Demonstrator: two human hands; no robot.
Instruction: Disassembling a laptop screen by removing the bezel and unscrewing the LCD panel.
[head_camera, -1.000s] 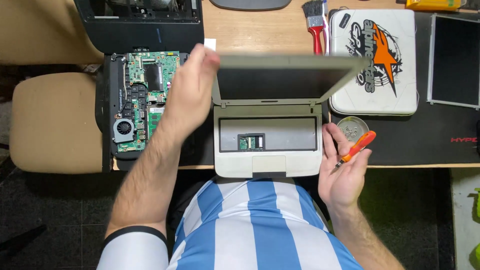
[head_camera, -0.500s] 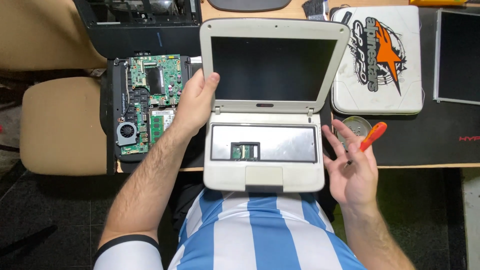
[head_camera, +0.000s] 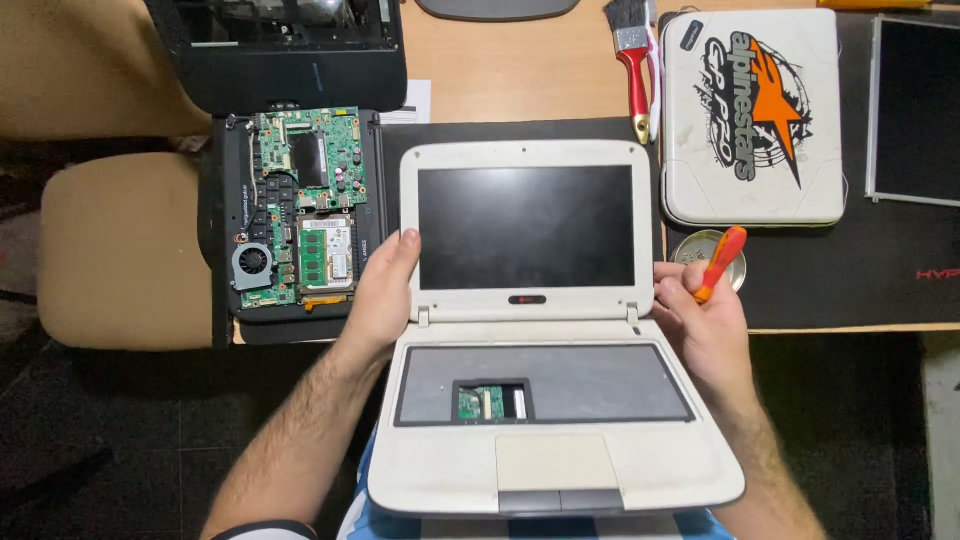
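Note:
A small white laptop (head_camera: 545, 470) lies open in front of me, its base over my lap and the desk's front edge. The keyboard is gone, and a green circuit board shows through a cutout in the grey tray (head_camera: 490, 402). Its dark screen (head_camera: 525, 227) leans back over a black mat. My left hand (head_camera: 385, 290) grips the lid's left edge. My right hand (head_camera: 700, 325) rests at the right hinge corner and holds an orange-handled screwdriver (head_camera: 720, 262).
To the left lies an opened laptop base with a bare green motherboard and fan (head_camera: 300, 210). A red-handled brush (head_camera: 632, 60), a white zip case (head_camera: 750, 115), a round metal tin (head_camera: 700, 250) and a loose screen panel (head_camera: 915, 110) sit at the back right. A beige chair (head_camera: 115, 250) stands left.
The lid has swung from half closed to fully open and laid back. The laptop slid toward me. My right hand moved in to its right hinge corner, still holding the screwdriver.

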